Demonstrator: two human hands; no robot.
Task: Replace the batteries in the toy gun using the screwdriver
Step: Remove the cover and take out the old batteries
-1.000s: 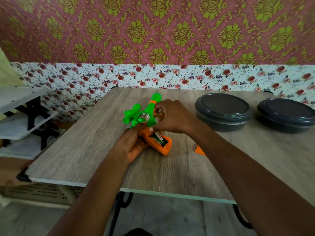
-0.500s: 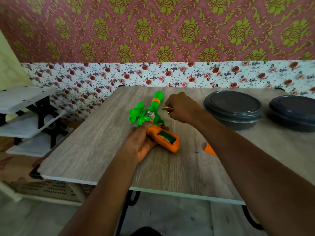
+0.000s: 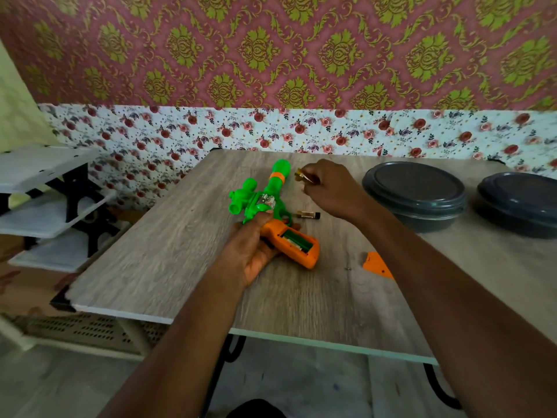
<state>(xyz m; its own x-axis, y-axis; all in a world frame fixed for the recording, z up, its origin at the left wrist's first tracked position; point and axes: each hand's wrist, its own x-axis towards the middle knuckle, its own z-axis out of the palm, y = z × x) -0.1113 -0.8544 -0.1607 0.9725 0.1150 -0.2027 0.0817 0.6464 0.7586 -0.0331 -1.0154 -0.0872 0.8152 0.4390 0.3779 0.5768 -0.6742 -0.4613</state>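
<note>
**Toy gun open on surface, 2 batteries out**

1 wood-grain surface (image 3: pixel 180 267) carries everything. Off its left edge stands 1 white shelf unit (image 3: pixel 45 191) w/ black brackets, 3 boards showing. 2 dark grey round containers, the nearer container (image 3: pixel 414 191) and the far-right container (image 3: pixel 521 203), sit side by side at back right. Both have lids on, so contents can't be seen.

1 toy gun (image 3: pixel 271 200), green barrel & scope w/ orange grip, lies mid-surface, muzzle pointing toward the wall. A silver sticker on its side is too blurred to read. The left hand (image 3: pixel 250 251) wraps the grip from the left, thumb up on the green body. The battery compartment (image 3: pixel 294 241) in the grip is uncovered and green inside; can't tell if a cell lies in it.

The right hand (image 3: pixel 328 188) hovers just right of the muzzle, fingertips pinching 1 held battery (image 3: pixel 303 176), gold in colour. 1 orange cover (image 3: pixel 376 263) lies loose on the surface right of the grip, partly hidden by the right forearm. A 2nd battery (image 3: pixel 308 215), gold w/ a dark end, lies flat on the surface just right of the trigger guard, btwn gun and right wrist. 1 tiny screw (image 3: pixel 349 269) lies just left of the cover.
</note>
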